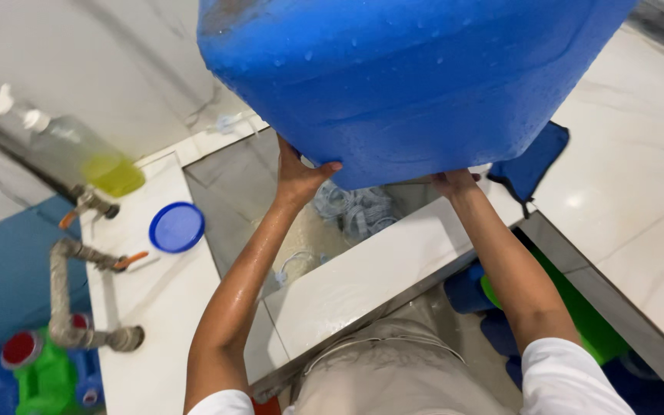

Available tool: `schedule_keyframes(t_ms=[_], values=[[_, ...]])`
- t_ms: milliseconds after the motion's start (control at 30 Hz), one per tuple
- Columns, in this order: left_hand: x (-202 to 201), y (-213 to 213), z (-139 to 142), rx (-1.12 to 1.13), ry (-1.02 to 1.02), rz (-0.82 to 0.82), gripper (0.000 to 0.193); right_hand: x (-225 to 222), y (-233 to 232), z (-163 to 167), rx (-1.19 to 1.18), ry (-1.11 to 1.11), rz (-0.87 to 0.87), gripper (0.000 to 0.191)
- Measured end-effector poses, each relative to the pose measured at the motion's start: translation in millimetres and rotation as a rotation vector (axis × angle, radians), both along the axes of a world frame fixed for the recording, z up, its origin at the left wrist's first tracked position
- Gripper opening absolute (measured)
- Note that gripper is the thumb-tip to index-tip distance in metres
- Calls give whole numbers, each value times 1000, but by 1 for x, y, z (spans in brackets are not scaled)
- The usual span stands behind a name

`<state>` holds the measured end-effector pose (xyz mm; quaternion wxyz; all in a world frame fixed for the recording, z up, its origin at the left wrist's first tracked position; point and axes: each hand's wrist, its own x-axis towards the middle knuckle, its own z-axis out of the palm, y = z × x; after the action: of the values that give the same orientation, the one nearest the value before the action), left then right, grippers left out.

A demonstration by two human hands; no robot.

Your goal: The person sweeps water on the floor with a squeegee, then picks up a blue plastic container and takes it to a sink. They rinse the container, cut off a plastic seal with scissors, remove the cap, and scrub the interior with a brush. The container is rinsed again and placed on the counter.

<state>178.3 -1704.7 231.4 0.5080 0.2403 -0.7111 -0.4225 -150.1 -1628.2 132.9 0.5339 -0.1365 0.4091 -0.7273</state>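
Observation:
A large wet blue plastic container [409,77] fills the top of the head view, lifted and tilted over a sink basin [232,192]. My left hand [300,175] grips its lower left edge. At its lower right edge, my right hand [455,182] holds it from underneath, partly hidden by the container. Water pours from the container into the basin below it [355,211]. A round blue lid [177,227] lies on the white counter to the left of the basin.
A clear spray bottle of yellow liquid [90,157] stands at the back left. A pipe with orange-handled taps [78,261] runs along the left. A blue cloth [532,165] lies on the right counter. Green and blue jugs [40,376] stand on the floor.

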Motion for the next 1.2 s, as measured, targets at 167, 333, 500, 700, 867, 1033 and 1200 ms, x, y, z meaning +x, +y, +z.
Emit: schedule_keyframes(t_ms=[167,333,500,700,867,1033,1200], values=[[-55,14,15,24,-7,-151,133,-51,53,-1,-183,102,-53,21],[-126,35,21,13,4,-292,133,-103,110,12,-166,27,-201,19],[-210,64,19,-22,62,-438,128,-157,181,27,-167,37,-325,14],[-331,119,-10,43,166,-582,125,-240,275,45,-58,-30,-558,18],[-435,154,-33,159,385,-649,130,-326,347,76,170,400,-676,25],[-490,186,-30,587,426,-724,123,-380,398,158,-3,868,-578,30],[-511,224,-14,1181,494,-908,120,-387,386,259,-106,1078,-242,54]])
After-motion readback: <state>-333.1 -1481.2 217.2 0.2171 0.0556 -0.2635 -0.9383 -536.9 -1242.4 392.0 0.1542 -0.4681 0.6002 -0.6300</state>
